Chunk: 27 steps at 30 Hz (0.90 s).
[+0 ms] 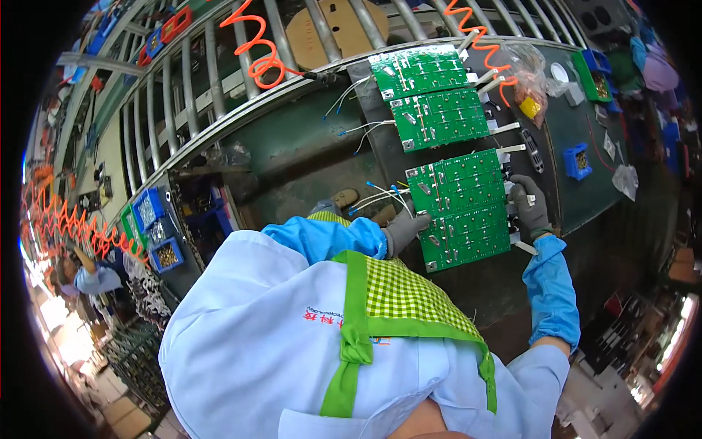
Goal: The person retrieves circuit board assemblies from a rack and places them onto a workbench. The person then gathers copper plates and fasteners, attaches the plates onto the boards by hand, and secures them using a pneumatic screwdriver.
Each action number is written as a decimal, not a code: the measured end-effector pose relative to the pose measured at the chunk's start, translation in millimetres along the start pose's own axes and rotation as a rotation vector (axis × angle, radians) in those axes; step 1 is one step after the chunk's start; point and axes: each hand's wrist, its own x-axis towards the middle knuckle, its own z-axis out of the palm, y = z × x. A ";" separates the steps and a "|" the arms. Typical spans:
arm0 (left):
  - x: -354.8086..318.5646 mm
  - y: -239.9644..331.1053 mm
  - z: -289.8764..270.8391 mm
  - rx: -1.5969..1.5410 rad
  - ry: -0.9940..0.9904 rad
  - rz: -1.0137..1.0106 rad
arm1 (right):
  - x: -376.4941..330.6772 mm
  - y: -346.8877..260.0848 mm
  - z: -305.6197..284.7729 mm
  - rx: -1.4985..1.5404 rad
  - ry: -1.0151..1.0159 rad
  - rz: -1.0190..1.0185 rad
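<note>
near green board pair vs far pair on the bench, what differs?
The near pair has both gloved hands on it: left hand at its left edge, right hand at its right edge. The far pair lies untouched. The near pair lies nearer the person and further right; the far pair sits up by the roller rails. Both are green boards with white tabs and thin wires.

Pale blue work coat with small red lettering on the chest, green-and-yellow checked apron edged in bright green, bright blue oversleeves on both forearms, grey glove on left hand (404, 228), grey glove on right hand (528, 205)
</note>
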 end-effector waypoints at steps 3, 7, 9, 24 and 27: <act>1.7 1.9 15.7 0.119 -0.025 -0.018 | -2.2 31.0 -6.8 0.024 0.047 0.078; 30.7 -0.1 11.5 0.156 -0.136 0.199 | 3.2 31.9 -14.7 -0.174 0.127 0.088; 26.4 0.4 12.5 0.162 -0.103 0.079 | -3.9 27.6 -18.7 -0.195 0.110 0.168; 35.5 6.0 -14.0 0.332 -0.072 -0.102 | -49.1 30.3 -20.6 -0.352 -0.024 0.364; 38.6 13.4 -15.2 0.808 -0.066 0.035 | -51.1 29.0 -20.5 -0.424 -0.021 0.342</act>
